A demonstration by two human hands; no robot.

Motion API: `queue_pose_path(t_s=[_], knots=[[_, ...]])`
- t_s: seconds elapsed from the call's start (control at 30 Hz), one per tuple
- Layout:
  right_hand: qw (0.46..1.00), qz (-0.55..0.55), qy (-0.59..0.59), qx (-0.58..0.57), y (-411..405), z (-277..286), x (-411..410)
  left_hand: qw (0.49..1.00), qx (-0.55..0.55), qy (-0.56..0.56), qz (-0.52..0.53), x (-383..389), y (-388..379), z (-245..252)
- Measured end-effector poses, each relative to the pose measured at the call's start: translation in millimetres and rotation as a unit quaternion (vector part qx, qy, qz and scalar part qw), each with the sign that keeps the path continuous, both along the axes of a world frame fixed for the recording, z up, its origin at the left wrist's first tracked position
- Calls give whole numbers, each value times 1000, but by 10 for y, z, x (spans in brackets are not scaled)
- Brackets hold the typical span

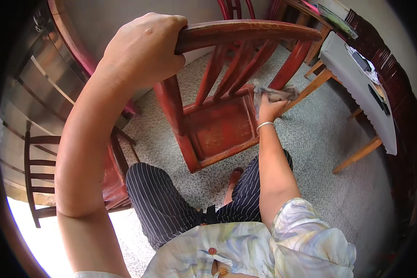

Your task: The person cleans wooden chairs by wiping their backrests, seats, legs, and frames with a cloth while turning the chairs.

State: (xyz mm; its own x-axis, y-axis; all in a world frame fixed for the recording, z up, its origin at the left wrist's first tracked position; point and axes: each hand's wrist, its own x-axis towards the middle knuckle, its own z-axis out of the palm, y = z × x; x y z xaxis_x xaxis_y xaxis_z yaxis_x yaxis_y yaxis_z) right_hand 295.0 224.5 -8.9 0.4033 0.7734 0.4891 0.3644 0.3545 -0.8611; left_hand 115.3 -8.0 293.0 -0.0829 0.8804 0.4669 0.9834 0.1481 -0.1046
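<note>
A red wooden chair point(222, 125) with worn paint stands before me, its slatted back point(236, 69) towards the top of the view. My left hand point(149, 48) grips the left end of the chair's curved top rail point(250, 33). Lower on the right, my right hand point(272, 107) holds a crumpled greyish cloth point(279, 93) against the foot of the right back post point(292, 66), where it meets the seat. The cloth is slightly blurred and hides that joint. A pale bangle point(266, 124) circles my right wrist.
To the right stands a table with a grey scalloped cover point(359, 90) and wooden legs, bearing dark objects point(378, 99). Another chair with a dark slatted back point(41, 177) is at my left. Behind is a further red chair point(234, 8). The floor point(323, 128) is speckled grey.
</note>
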Motion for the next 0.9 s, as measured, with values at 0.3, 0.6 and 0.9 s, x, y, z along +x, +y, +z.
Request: queue_pose_path(t_s=[0.3,0.6,0.9], knots=[[914,318,247,-46,-229,288,343,1000,9,-18,-8,-567,-211,-33],[808,559,28,186,-276,2150,-591,990,16,-129,53,-1650,-771,-179],[852,372,-30,367,-656,2000,-1203,975,14,-208,-77,-858,191,451]])
